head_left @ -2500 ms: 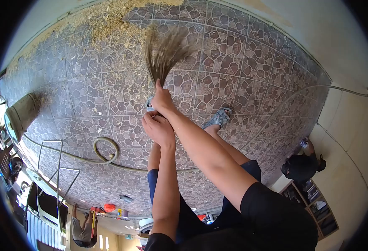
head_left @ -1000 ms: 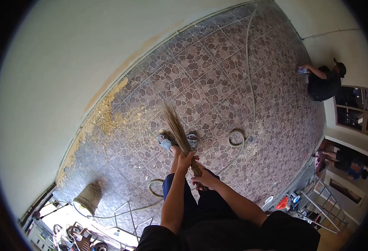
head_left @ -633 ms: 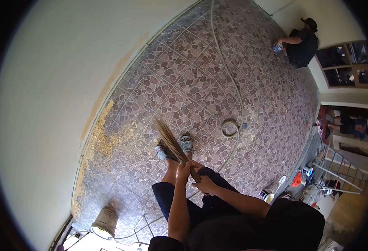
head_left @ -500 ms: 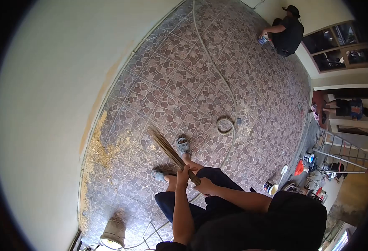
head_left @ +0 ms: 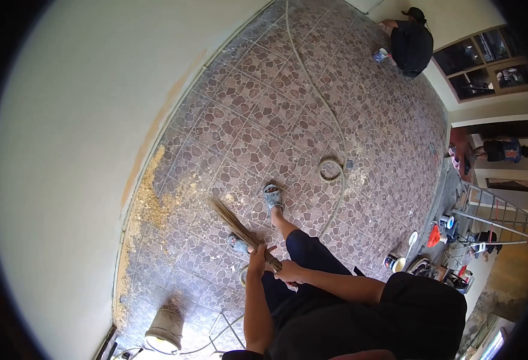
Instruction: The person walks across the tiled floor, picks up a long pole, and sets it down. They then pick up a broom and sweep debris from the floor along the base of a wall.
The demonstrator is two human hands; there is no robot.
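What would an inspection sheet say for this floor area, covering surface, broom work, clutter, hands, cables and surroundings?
Surface: patterned tiled floor, sawdust piled along the wall.
Job's things: broom, bristles toward the sawdust.
Clutter: bucket lying near the wall; cans at the floor's edge.
Hands: left hand and right hand both grip the broom handle.
Cables: hose across the floor, coiled in one loop.
Surroundings: a person crouching by the far wall; ladder at right.
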